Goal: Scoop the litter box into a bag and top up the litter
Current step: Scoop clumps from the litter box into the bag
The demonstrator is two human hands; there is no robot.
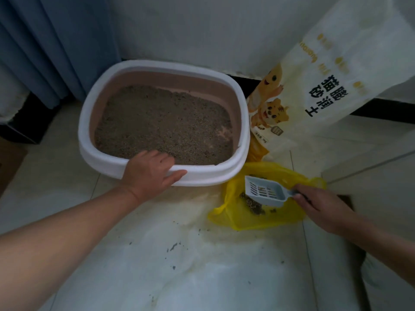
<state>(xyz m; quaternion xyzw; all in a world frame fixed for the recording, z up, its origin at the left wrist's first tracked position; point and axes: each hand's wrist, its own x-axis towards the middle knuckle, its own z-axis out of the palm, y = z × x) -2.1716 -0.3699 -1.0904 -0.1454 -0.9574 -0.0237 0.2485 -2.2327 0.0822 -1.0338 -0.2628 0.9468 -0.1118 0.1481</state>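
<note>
Left hand: my left hand (pixel 149 171) holds the near rim of the oval plastic litter box (pixel 85 122) with white rim and pinkish-brown inside; the fingers go over the edge, the thumb lies along the outside
Right hand: my right hand (pixel 323 204) grasps the handle of the grey-blue slotted plastic scoop (pixel 265 190), which hangs over the open thin yellow plastic bag (pixel 269 222); the scoop looks nearly empty
Where things are: the bag lies on the floor just beside the near right corner of the box, with dark clumps (pixel 253 204) inside; the grey-brown litter (pixel 161 122) lies low in the box; the tall cream litter sack with cartoon tigers (pixel 336 70) leans behind the bag
Risk, spill: the bag is soft and lies flat, so I think its mouth can fold shut and clumps would fall outside
Risk, box: if I pull the rim hard, the box may slide or tip
Risk, sack: it leans and may fall over onto the bag
Surface: pale glossy floor tiles (pixel 157 254), stained yellowish, with scattered dark grains (pixel 174 245)
Room: white wall (pixel 202 25) with a dark skirting strip (pixel 381 108), blue curtain (pixel 45 41) at the left
</note>
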